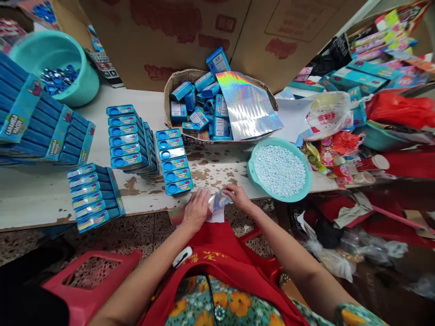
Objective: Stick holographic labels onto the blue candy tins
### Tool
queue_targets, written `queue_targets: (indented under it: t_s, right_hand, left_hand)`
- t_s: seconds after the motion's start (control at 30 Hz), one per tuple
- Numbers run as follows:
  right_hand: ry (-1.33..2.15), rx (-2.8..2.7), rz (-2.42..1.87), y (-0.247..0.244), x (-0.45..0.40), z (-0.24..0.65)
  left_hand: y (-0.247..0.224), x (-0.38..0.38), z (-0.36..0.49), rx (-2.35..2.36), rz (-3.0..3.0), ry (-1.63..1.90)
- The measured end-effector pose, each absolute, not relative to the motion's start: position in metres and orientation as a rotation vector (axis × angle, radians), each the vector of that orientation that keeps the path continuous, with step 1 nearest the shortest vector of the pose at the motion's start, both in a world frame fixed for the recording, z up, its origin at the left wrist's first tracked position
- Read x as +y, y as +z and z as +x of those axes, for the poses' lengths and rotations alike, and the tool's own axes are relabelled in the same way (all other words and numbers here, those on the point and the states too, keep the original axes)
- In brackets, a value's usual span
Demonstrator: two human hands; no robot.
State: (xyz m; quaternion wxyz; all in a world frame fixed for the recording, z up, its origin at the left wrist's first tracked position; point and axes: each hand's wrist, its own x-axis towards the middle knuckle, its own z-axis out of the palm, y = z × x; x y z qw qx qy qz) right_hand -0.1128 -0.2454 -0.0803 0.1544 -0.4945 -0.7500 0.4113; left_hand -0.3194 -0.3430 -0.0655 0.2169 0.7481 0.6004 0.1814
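Note:
At the table's front edge, a shiny silvery sheet (216,202) with a white underside is between my hands. My left hand (196,211) lies across it, fingers bent over its top and thumb hidden. The fingertips of my right hand (238,196) are pinched at the sheet's right end. Just beyond my left hand stands a row of blue boxes (177,164) with round marks on their tops. A turquoise basin (251,174) filled with small pale pellets is to the right of my right hand.
Behind, a cut-down carton (168,102) holds jumbled blue boxes, with a rainbow-shiny sheet (246,106) on it. More box rows (95,197) and stacked blue packs (34,113) fill the left. A turquoise bucket (79,77) holds blue shiny pieces. A red stool (95,276) is below.

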Motion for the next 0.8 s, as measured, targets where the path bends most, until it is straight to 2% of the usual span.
queue_targets:
  t_s: [0.07, 0.27, 0.5, 0.8]
  right_hand:
    - [1.174, -2.149, -1.41, -0.084, -0.245, -0.114]
    - [1.031, -2.084, -1.554, -0.088, -0.249, -0.114]
    - [0.418, -2.56, -1.534, -0.094, -0.283, -0.106]
    - [0.372, -2.461, -1.536, -0.084, -0.273, -0.099]
  left_hand:
    - [-0.062, -0.319, -0.302, 1.694, 1.955, 0.481]
    - [-0.067, -0.264, -0.28, 1.676, 1.696, 0.101]
    - [-0.08, -0.245, -0.276, 1.669, 1.742, 0.009]
    - [-0.08, -0.243, -0.271, 1.593, 1.784, -0.008]
